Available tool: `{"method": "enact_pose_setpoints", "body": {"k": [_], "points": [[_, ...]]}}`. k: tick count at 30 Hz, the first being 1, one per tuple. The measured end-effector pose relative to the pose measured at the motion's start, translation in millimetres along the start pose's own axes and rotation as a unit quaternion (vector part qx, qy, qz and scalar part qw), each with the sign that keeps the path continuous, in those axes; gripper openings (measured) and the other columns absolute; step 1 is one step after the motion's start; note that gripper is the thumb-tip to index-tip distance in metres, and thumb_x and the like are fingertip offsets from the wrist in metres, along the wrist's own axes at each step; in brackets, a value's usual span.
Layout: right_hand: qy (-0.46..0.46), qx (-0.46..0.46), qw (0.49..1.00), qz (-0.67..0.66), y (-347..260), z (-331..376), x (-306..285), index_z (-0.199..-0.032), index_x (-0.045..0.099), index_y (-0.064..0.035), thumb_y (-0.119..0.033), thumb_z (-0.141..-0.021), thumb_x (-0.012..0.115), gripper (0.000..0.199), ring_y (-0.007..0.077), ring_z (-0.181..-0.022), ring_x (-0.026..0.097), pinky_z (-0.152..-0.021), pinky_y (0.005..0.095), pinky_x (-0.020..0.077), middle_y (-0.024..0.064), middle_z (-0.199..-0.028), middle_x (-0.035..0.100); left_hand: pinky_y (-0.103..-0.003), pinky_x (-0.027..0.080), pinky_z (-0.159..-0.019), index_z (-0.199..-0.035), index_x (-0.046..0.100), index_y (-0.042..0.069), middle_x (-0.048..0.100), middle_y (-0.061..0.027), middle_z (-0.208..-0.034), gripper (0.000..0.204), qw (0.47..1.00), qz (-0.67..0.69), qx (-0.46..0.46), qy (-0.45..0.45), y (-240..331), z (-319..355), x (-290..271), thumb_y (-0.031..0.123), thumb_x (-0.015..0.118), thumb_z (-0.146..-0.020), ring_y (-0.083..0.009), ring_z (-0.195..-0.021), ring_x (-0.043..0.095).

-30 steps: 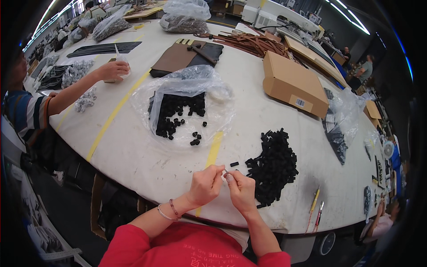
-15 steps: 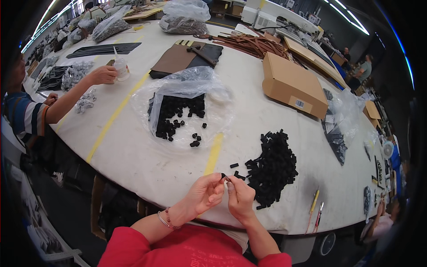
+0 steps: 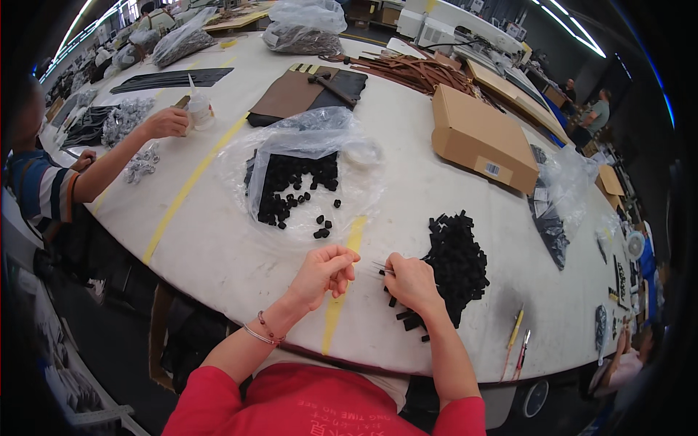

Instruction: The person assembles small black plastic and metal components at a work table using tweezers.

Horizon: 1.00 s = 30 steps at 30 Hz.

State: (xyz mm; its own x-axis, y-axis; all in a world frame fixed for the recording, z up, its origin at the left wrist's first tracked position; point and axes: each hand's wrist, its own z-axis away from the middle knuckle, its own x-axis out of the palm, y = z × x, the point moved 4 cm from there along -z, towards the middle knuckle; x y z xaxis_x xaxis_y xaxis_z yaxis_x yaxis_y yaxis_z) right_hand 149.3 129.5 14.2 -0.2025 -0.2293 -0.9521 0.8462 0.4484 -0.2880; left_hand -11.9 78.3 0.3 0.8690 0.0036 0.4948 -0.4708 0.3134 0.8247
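My right hand (image 3: 413, 282) is closed round tweezers (image 3: 381, 268), whose thin metal tips point left. It hovers at the near-left edge of a pile of small black strip-like pieces (image 3: 458, 265). To its left, my left hand (image 3: 325, 275) is raised over the table with its fingers curled together; anything inside them is hidden. Beyond it lies a clear plastic bag (image 3: 349, 174), opened out, with many small black knob-like pieces (image 3: 294, 178) in and on it. A few loose ones (image 3: 321, 233) lie nearer me.
A cardboard box (image 3: 483, 138) stands at the far right. Two slim tools, one yellow (image 3: 514, 330) and one red (image 3: 521, 352), lie near the right front edge. At the left, a co-worker's hand (image 3: 167, 123) is by a clear bottle (image 3: 198, 109). Brown straps (image 3: 407, 73) lie at the back.
My hands have parted and moved away from me. My right hand has gone to the edge of the black pile with the tweezers; the black piece pinched between my hands no longer shows.
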Motion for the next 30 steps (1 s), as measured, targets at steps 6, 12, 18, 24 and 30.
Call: {"method": "enact_pose_setpoints", "body": {"k": [6, 12, 18, 24, 30], "points": [[0.014, 0.028, 0.944, -0.327, -9.6, 16.5, -12.4, -0.076, 0.055, 0.0006, -0.008, -0.071, 0.057, 0.010, 0.0121, -0.053, 0.052, -0.049, 0.0267, 0.0404, 0.0045, -0.057, 0.054, -0.017, 0.040, -0.040, -0.093, 0.055, -0.002, 0.056, -0.0046, -0.072, 0.017, 0.990, -0.133, 0.040, -0.019, -8.4, 1.0, 16.9, 0.011, 0.052, -0.082, -0.0055, -0.048, 0.050], [0.065, 0.028, 0.791, -0.608, -23.3, 31.0, -11.5, -0.091, 0.055, 0.0007, -0.002, -0.075, 0.057, 0.017, 0.0003, -0.054, 0.038, -0.048, 0.0156, 0.0307, -0.0066, -0.063, 0.044, -0.019, 0.037, -0.038, -0.087, 0.053, 0.000, 0.054, -0.0036, -0.067, 0.012, 0.980, 0.184, -0.062, -0.044, -21.1, 4.8, 22.7, 0.012, 0.052, -0.083, -0.0070, -0.048, 0.048], [0.154, -0.028, 0.783, -0.603, -23.3, 37.0, 13.4, -0.091, 0.058, -0.0003, 0.004, -0.072, 0.059, 0.019, 0.0003, -0.054, 0.037, -0.047, 0.0151, 0.0298, -0.0061, -0.063, 0.045, -0.020, 0.029, -0.037, -0.085, 0.052, 0.007, 0.049, 0.0003, -0.063, 0.011, 0.936, 0.332, -0.103, -0.054, -29.5, 18.2, 38.9, 0.018, 0.048, -0.086, -0.0074, -0.044, 0.040], [0.196, -0.061, 0.841, -0.501, -26.3, 39.3, 5.4, -0.081, 0.058, 0.0016, 0.002, -0.072, 0.058, 0.009, 0.0013, -0.053, 0.040, -0.047, 0.0160, 0.0328, -0.0030, -0.061, 0.050, -0.021, 0.026, -0.035, -0.074, 0.045, 0.009, 0.046, 0.0001, -0.060, 0.016, 0.931, 0.342, -0.128, -0.024, -41.3, 20.4, 43.0, 0.019, 0.049, -0.086, -0.0084, -0.041, 0.038], [0.201, 0.000, 0.835, -0.511, -23.1, 41.4, 6.4, -0.076, 0.055, 0.0020, -0.002, -0.073, 0.059, 0.006, 0.0011, -0.051, 0.038, -0.046, 0.0162, 0.0317, -0.0041, -0.057, 0.048, -0.018, 0.023, -0.033, -0.076, 0.048, 0.009, 0.047, 0.0007, -0.059, 0.020, 0.990, 0.139, -0.029, 0.026, -33.6, 23.6, 45.9, 0.025, 0.046, -0.087, -0.0068, -0.037, 0.037]]}}
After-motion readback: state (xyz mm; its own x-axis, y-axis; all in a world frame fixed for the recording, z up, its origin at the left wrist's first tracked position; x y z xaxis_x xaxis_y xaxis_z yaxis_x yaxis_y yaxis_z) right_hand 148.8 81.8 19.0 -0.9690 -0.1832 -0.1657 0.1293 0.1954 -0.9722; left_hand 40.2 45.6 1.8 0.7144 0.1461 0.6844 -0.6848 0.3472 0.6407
